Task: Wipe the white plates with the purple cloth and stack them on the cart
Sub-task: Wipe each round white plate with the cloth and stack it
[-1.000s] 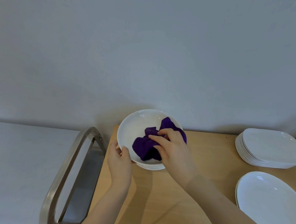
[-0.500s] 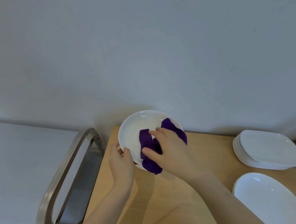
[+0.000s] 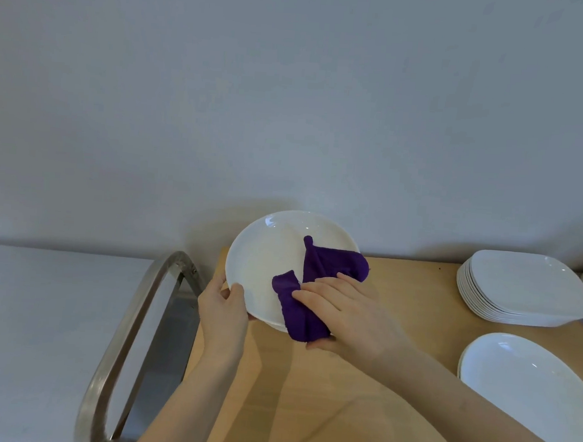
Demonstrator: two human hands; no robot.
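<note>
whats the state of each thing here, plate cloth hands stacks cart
round plate: tilted up, held off the table by its left rim
cloth: crumpled, pressed on the plate, draped over its near rim
left hand: grips the plate's rim
right hand: holds the cloth against the plate
square plates: stacked on the table, untouched
oval plates: stacked on the table, untouched
cart: metal handle in view, no plates seen on it

A plate (image 3: 270,267) sits far-left above the tabletop (image 3: 341,394), cloth (image 3: 313,290) on it; two plate stacks (far (image 3: 525,289) and near (image 3: 529,389)) lie right; a cart handle (image 3: 133,330) stands left.
</note>
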